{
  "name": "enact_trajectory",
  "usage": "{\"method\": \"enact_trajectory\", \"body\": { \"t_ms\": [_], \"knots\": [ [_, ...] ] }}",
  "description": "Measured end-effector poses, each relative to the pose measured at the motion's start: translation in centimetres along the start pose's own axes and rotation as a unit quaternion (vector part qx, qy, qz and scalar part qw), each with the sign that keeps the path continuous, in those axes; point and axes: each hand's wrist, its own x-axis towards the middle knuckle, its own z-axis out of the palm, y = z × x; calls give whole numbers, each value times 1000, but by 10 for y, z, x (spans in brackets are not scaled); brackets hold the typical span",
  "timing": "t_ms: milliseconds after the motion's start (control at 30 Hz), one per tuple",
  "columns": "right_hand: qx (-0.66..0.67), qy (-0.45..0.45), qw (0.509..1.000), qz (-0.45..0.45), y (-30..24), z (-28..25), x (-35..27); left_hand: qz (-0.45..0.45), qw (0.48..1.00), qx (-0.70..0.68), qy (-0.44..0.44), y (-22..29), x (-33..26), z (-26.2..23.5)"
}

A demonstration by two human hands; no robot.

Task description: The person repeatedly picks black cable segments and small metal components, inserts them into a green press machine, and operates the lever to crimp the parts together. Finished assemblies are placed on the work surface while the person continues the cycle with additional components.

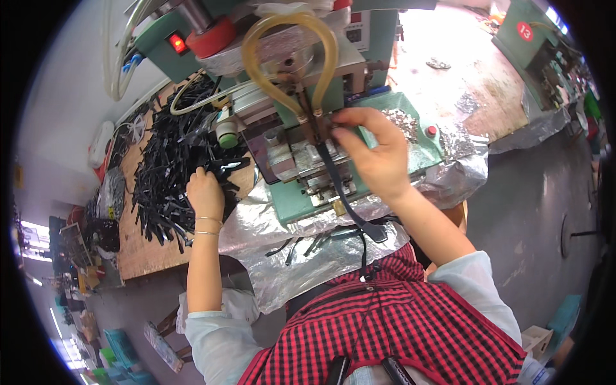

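My right hand [378, 154] is at the press machine [289, 61], thumb and forefinger drawn together beside the metal tooling. Whatever lies between those fingertips is too small to make out. From the tooling a black strap [339, 186] hangs forward over the green base [295, 212], its wider end resting on foil. My left hand [206, 192] reaches into a large heap of black strips [167, 170] on the left, fingers curled down among them. What the left fingers grip is hidden.
Yellowish hoses [333, 45] loop above the tooling. A green knob [227, 139] juts out on its left, and a red button [431, 130] sits on the base's right. Small metal bits [403, 122] are scattered beside it. Crinkled foil [282, 273] covers the front edge.
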Motion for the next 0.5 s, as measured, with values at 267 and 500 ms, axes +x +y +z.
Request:
{"method": "enact_trajectory", "body": {
  "t_ms": [267, 500],
  "knots": [
    [184, 38, 974, 124, -13, 21, -11, -89, 906, -351, 220, 25, 28, -52],
    [202, -59, 966, 153, -63, 1, -16, 183, 824, -438, 310, 104, -14, -194]
  ]
}}
